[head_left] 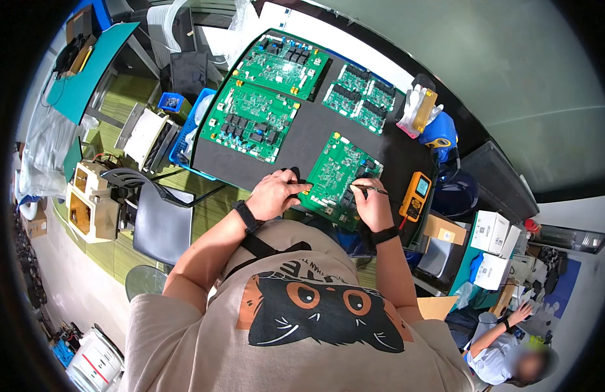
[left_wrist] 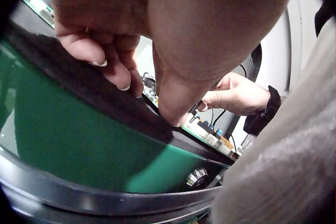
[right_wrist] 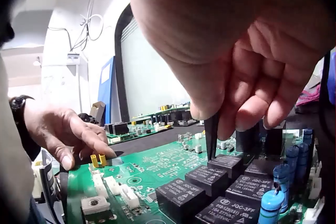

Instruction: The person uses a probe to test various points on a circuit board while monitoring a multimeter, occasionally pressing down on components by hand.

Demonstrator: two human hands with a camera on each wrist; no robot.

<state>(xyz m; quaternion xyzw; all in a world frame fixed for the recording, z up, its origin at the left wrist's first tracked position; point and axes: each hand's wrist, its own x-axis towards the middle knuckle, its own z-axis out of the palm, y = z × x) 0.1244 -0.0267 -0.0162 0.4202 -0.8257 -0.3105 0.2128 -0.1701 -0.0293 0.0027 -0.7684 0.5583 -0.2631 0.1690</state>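
A green circuit board point(head_left: 334, 171) lies at the table's front edge, in front of the person. The left hand point(head_left: 273, 195) rests at its left corner. In the right wrist view that hand's index finger reaches out beside two yellow parts point(right_wrist: 98, 160), the thumb at the board's edge. The right hand point(head_left: 373, 208) pinches black tweezers point(right_wrist: 211, 136) between thumb and fingers. They point down, their tip right at a row of black relays point(right_wrist: 206, 180). Blue cylindrical parts point(right_wrist: 271, 206) stand beside these relays.
Two larger green boards point(head_left: 250, 121) lie at left and a panel of smaller boards point(head_left: 360, 97) behind. A yellow multimeter point(head_left: 415, 196) and a blue-yellow device point(head_left: 439, 134) are at right. A blue basket point(head_left: 185, 140) adjoins the left edge. Another person point(head_left: 492, 353) is at lower right.
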